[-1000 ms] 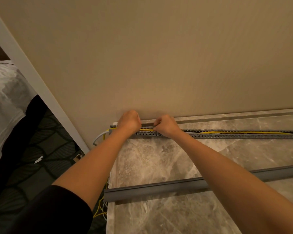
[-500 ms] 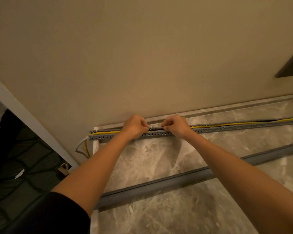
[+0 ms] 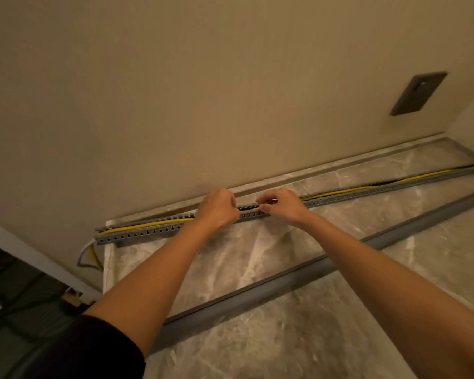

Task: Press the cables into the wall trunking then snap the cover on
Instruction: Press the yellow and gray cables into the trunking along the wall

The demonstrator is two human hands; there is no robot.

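A long grey slotted trunking (image 3: pixel 137 235) lies on the marble surface along the foot of the beige wall. A yellow cable (image 3: pixel 148 224) runs inside it, with a white cable (image 3: pixel 83 251) hanging out at its left end. My left hand (image 3: pixel 218 210) rests curled on top of the trunking, fingers pressed down on the cables. My right hand (image 3: pixel 281 205) is just to its right, fingertips pinched at the yellow cable over the channel. The loose grey cover strip (image 3: pixel 257 292) lies on the marble nearer me, parallel to the trunking.
A dark rectangular wall plate (image 3: pixel 419 93) sits on the wall at upper right. The marble surface (image 3: pixel 326 337) ends at a left edge; beyond it are a white frame (image 3: pixel 33 254) and dark patterned carpet (image 3: pixel 17 305). Further right the yellow cable bulges out of the trunking (image 3: pixel 389 183).
Both hands have slid to the right along the trunking, leaving more of its left end with the yellow cable lying inside it. The view has swung right, showing the wall plate.
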